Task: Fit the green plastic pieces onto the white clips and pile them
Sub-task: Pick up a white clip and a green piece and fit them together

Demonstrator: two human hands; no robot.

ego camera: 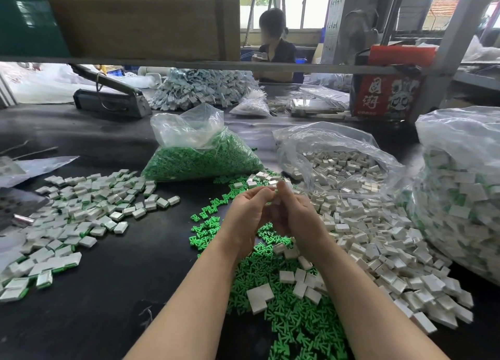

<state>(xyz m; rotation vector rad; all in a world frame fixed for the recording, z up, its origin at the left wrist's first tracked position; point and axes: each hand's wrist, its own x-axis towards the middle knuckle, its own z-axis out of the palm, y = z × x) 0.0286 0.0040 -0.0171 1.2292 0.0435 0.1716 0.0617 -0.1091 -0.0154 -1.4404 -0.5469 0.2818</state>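
My left hand [247, 210] and my right hand [295, 213] meet above the black table, fingers curled together round a small white clip [276, 196] that is mostly hidden between them. Under my forearms lies a spread of loose green plastic pieces [286, 313]. Loose white clips [378, 240] are heaped to the right. A pile of fitted white-and-green clips [81, 213] covers the table at the left.
An open bag of green pieces [200, 159] stands behind my hands, a bag of white clips [343, 164] to its right, and a big bag of fitted clips [460, 197] at the far right. A heat sealer [113, 99] and a seated person [276, 45] are beyond.
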